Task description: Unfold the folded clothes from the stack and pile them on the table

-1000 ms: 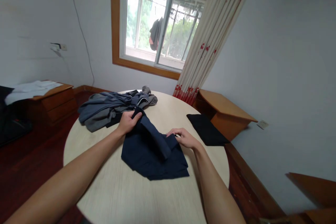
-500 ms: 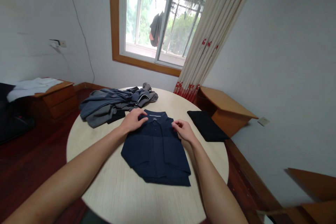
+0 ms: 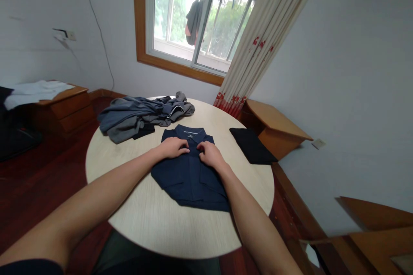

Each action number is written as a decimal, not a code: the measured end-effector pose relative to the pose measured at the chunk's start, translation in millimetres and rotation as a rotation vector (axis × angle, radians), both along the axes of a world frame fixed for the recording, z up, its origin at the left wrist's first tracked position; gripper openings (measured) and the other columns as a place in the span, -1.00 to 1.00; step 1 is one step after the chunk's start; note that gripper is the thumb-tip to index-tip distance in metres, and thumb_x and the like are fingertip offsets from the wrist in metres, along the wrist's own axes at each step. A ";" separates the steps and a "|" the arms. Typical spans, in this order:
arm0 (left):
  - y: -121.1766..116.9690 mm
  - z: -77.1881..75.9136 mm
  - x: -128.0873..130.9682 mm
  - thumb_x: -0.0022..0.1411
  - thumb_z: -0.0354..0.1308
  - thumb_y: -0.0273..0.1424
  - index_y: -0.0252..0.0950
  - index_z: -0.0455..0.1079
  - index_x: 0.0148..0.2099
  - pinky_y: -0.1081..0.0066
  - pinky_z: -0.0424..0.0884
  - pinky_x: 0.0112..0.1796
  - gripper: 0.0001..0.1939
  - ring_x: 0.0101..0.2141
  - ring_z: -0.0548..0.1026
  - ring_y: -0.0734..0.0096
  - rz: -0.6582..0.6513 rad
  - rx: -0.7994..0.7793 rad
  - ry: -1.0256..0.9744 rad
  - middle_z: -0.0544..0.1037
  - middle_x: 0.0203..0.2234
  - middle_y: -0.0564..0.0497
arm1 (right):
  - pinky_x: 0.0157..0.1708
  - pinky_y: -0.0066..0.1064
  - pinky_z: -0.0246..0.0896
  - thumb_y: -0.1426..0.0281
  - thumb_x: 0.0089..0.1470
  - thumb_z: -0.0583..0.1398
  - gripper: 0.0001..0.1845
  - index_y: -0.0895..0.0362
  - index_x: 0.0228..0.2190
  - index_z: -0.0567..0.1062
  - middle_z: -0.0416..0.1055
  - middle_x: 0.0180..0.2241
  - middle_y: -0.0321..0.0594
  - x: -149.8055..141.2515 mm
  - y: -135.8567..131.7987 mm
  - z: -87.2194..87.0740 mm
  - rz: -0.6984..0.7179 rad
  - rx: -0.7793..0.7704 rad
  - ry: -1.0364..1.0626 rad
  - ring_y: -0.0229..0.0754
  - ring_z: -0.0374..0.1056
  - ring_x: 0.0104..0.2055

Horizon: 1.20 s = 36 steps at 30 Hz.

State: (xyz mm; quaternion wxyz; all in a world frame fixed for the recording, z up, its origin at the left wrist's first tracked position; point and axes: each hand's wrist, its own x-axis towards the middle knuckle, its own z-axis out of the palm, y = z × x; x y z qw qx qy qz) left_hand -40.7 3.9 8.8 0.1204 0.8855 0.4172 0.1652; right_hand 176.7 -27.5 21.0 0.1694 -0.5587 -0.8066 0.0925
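Note:
A navy blue polo shirt [image 3: 192, 180] lies folded flat on the round table [image 3: 155, 232], its collar pointing to the far side. My left hand [image 3: 175, 147] rests on the left of its chest, just below the collar. On the other side of the button placket, my right hand [image 3: 210, 154] touches the shirt. Both hands have bent fingers with a gap between thumb and forefinger, and no cloth shows gripped in either. The fingertips are partly hidden against the dark fabric.
At the table's back left lies a heap of grey and blue clothes [image 3: 135, 116]. A folded black garment [image 3: 253, 146] lies at the right edge. Wooden furniture [image 3: 277, 124] stands beyond it, near the curtain [image 3: 258, 43].
Both hands have moved inward from the shirt's shoulders to its upper chest, closer to each other. The view has tilted down a little. The shirt keeps its folded shape.

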 end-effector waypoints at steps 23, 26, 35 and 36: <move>-1.1 19.2 -25.3 0.23 0.14 0.06 -0.24 0.48 0.09 0.17 0.30 0.02 -0.43 0.04 0.45 0.03 0.098 0.150 -0.059 0.56 0.03 -0.15 | 0.05 -0.17 0.28 0.44 0.00 0.26 -0.63 0.16 -0.10 0.59 0.46 -0.02 -0.01 58.9 25.2 -14.8 0.017 0.074 0.301 -0.07 0.40 -0.06; -3.4 10.9 -14.8 0.12 0.23 0.11 -0.25 0.41 0.20 0.19 0.32 0.02 -0.27 0.06 0.47 -0.03 0.085 0.055 0.051 0.51 0.09 -0.22 | 0.00 -0.22 0.28 0.45 -0.02 0.31 -0.53 0.15 -0.01 0.56 0.51 -0.13 -0.07 57.0 26.4 -15.4 -0.026 0.011 0.228 -0.10 0.42 -0.11; -2.5 20.8 -18.3 0.09 0.29 -0.16 -0.22 0.56 -0.14 0.23 0.42 -0.09 -0.67 -0.11 0.56 0.05 0.046 -0.076 -0.140 0.64 -0.14 -0.11 | -0.33 -0.37 0.29 0.32 -0.02 0.26 -0.81 0.11 -0.31 0.54 0.40 -0.50 -0.32 64.6 29.9 -12.4 -0.162 0.055 0.359 -0.20 0.35 -0.44; -4.7 26.7 -22.4 0.10 0.27 -0.12 -0.23 0.56 -0.21 0.24 0.42 -0.10 -0.68 -0.15 0.57 0.09 -0.011 -0.090 -0.218 0.64 -0.19 -0.10 | -0.34 -0.35 0.32 0.27 0.01 0.24 -0.75 0.12 -0.25 0.52 0.41 -0.47 -0.30 70.3 31.8 -10.9 -0.237 0.127 0.487 -0.18 0.37 -0.43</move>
